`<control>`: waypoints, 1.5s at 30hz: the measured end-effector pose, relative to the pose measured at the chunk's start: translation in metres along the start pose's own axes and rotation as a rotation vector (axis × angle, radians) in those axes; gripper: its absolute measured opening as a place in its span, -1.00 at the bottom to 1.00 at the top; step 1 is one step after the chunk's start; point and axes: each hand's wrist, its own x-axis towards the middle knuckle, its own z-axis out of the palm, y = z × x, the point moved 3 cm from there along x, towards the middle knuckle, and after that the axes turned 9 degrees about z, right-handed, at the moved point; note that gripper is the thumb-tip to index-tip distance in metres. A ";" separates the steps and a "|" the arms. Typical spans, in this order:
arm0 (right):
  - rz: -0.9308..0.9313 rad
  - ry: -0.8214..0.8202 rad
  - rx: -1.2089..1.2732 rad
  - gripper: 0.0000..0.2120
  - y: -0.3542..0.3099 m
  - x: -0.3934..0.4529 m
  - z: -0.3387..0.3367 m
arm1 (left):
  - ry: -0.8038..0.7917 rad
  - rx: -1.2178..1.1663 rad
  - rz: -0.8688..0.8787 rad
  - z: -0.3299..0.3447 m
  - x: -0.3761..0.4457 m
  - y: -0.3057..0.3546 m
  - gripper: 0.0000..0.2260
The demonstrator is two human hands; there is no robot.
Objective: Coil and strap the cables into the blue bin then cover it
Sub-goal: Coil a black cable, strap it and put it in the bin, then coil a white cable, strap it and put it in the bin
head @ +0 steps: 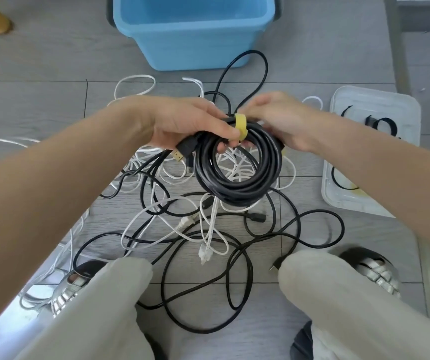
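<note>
**Cinching the strap on the first black coil**

Grey wood-look plank floor (39, 81) runs under everything, with loose black and white cables (187, 229) sprawled across it between the person's knees and the bin.

The left hand (182, 123) grips the round coil of thick black cable (237, 172) at its top, fingers curled round the bundled turns and thumb pressed down just beside the strap; the coil hangs below the fingers, its gold-tipped plug (180, 154) poking out under the left palm. Between the two hands, the yellow hook-and-loop strap (241, 127) wraps the turns. The right hand (284, 120) has its fingertips pinching at the strap from the far side; whether the tail is fully pressed down I cannot tell.

To finish well, I would keep the left grip tight so the turns stay stacked, pull the tail snug, then press it flat along its length.

Beyond the fingers, the open blue plastic bin (195, 45) appears to hold nothing yet. Right of the right hand lies a translucent white plastic lid-like tray (406, 110), holding what seem to be spare black and yellow straps.
</note>
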 end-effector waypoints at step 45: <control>-0.277 0.451 0.156 -0.70 -0.114 0.020 0.001 | 0.864 -0.656 0.447 -0.069 0.013 0.062 -0.69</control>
